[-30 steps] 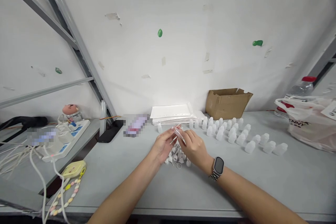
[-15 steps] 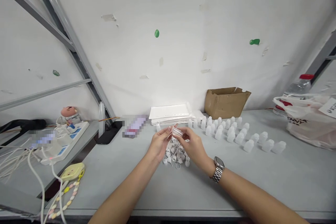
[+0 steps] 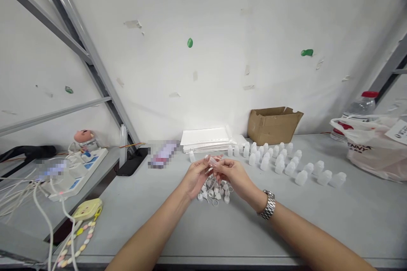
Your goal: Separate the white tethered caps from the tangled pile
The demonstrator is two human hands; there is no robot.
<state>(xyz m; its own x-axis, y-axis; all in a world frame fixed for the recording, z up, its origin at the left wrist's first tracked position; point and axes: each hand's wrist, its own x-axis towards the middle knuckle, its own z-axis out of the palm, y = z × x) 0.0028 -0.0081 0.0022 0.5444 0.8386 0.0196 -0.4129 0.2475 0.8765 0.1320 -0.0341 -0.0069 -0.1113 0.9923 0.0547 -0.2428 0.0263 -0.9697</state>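
Note:
Over the middle of the grey table (image 3: 318,224), my left hand (image 3: 196,175) and my right hand (image 3: 233,173) meet at the fingertips. Both pinch one small clear plastic bottle (image 3: 213,161) held between them. A heap of small white caps and rings (image 3: 216,191) lies on the table just under my hands. To the right stand several rows of small white bottles (image 3: 280,161), upright. One lone bottle (image 3: 191,156) stands behind my left hand. A metal watch (image 3: 269,206) sits on my right wrist.
A stack of white sheets (image 3: 208,138) and an open cardboard box (image 3: 274,123) stand by the wall. At the right are a plastic bag (image 3: 378,146) and a red-capped water bottle (image 3: 361,108). Left: power strip (image 3: 79,168), cables, yellow case (image 3: 86,209), metal frame (image 3: 95,67).
My right wrist has turned, so the watch face now points away. Both hands have dropped slightly and closed in tighter around the small bottle.

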